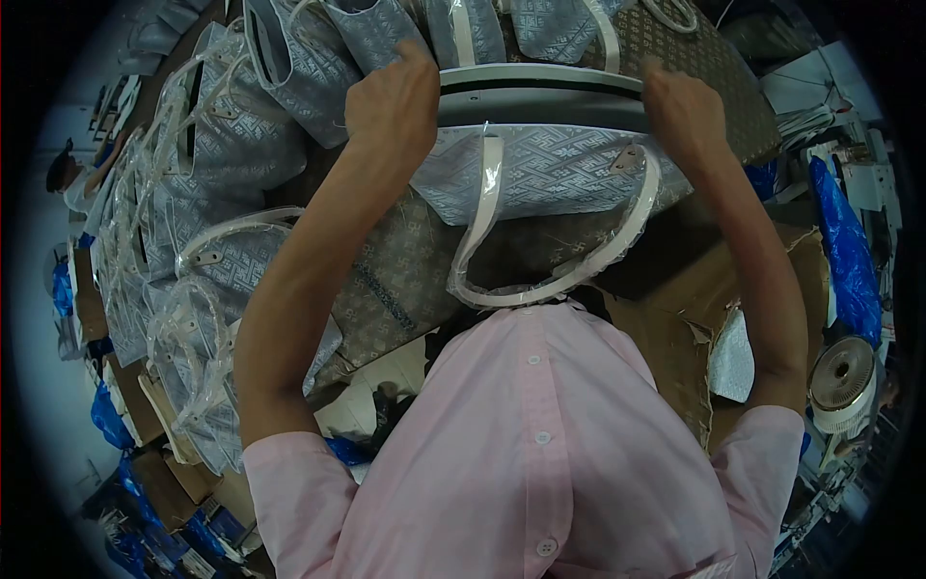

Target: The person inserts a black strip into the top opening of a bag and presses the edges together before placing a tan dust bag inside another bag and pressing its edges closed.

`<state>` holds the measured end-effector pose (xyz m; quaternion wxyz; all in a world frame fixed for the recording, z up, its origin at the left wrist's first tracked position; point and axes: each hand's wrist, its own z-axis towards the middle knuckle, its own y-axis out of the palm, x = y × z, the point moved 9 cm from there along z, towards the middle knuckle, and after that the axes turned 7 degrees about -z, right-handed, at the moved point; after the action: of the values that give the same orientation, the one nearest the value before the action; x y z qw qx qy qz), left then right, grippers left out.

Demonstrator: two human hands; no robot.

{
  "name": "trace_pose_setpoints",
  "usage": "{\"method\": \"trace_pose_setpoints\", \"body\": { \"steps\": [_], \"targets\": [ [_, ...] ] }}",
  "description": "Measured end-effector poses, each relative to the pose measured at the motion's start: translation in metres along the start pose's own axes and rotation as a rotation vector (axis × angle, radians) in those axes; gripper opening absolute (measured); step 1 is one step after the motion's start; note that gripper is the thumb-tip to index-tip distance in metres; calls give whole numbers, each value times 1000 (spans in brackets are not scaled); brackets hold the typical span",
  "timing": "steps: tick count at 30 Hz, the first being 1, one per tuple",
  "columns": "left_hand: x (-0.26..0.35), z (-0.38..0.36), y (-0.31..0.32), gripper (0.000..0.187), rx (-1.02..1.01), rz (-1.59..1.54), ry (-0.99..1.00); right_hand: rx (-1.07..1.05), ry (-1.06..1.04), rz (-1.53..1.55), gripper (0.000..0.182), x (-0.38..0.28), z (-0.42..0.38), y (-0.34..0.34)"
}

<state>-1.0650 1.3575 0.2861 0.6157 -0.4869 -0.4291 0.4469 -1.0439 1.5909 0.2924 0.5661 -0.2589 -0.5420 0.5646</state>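
Observation:
A silver-grey handbag (540, 174) with a woven geometric pattern lies on the table before me, its mouth stretched wide. My left hand (394, 101) is closed around the left end of the bag's opening. At the right end, my right hand (683, 111) grips the rim with curled fingers. The bag's dark inside shows as a narrow slot between the two edges. A white handle (569, 286) wrapped in clear plastic hangs from the near side toward my shirt. Part of the rim is hidden under each hand.
Several similar silver bags (231, 135) with plastic-wrapped handles crowd the left and far side. The table (386, 280) has a brown patterned cover. An open cardboard box (666, 328) stands at right, near a round fan-like object (842, 374) and blue plastic (849, 251). Another person (82, 183) is at far left.

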Motion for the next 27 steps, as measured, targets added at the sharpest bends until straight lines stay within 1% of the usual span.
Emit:
{"method": "trace_pose_setpoints", "body": {
  "steps": [2,3,4,5,6,7,8,9,10,11,13,15,16,17,18,19,20,21,22,23,25,26,27],
  "targets": [
    [-6,-5,-5,43,-56,44,12,40,-24,-20,9,23,-9,4],
    [-13,-11,-10,43,-55,43,4,-19,-7,38,10,36,-18,8],
    [-21,-19,-20,45,-23,-33,14,-75,7,94,11,46,-24,9],
    [-29,-28,-31,47,14,-107,23,-196,107,303,13,60,-30,6],
    [-41,-43,-51,43,137,-260,3,-320,206,511,15,69,-42,3],
    [-52,-63,-70,39,261,-414,-21,-164,280,651,15,80,-55,-9],
    [-67,-85,-78,33,326,-548,-173,-4,346,789,16,91,-70,-17],
    [-81,-109,-84,27,391,-683,-323,72,482,864,15,103,-88,-16],
    [-97,-134,-74,25,402,-788,-456,143,624,940,15,112,-108,-14],
    [-113,-160,-52,24,403,-892,-590,140,618,938,15,104,-116,-18],
    [-129,-208,26,26,240,-1166,-840,301,848,1183,13,95,-138,-21],
    [-141,-261,119,31,-30,-957,-975,269,778,1263,13,75,-134,-17],
    [-150,-298,163,33,-88,-651,-961,244,728,1325,13,64,-126,-15],
    [-152,-323,187,36,-156,-352,-919,238,718,1330,13,56,-112,-18],
    [-145,-326,185,36,-160,-360,-912,244,520,1116,13,45,-86,-40],
    [-136,-328,179,37,-123,-403,-963,239,333,888,14,34,-67,-54],
    [-128,-330,172,37,-92,-447,-1014,229,347,867,14,37,-61,-49],
    [-121,-322,160,37,-108,-459,-1003,170,267,835,15,33,-52,-43],
    [-119,-307,138,35,41,-684,-1021,113,183,808,17,27,-44,-36],
    [-118,-292,116,33,195,-905,-1032,108,187,802,17,28,-40,-31],
    [-112,-249,63,28,415,-1088,-923,6,103,729,21,19,-36,-17],
    [-112,-227,41,24,524,-1108,-825,-8,108,731,21,19,-33,-12],
    [-107,-198,9,23,531,-942,-642,-32,120,744,22,19,-28,-6]
  ]
}}
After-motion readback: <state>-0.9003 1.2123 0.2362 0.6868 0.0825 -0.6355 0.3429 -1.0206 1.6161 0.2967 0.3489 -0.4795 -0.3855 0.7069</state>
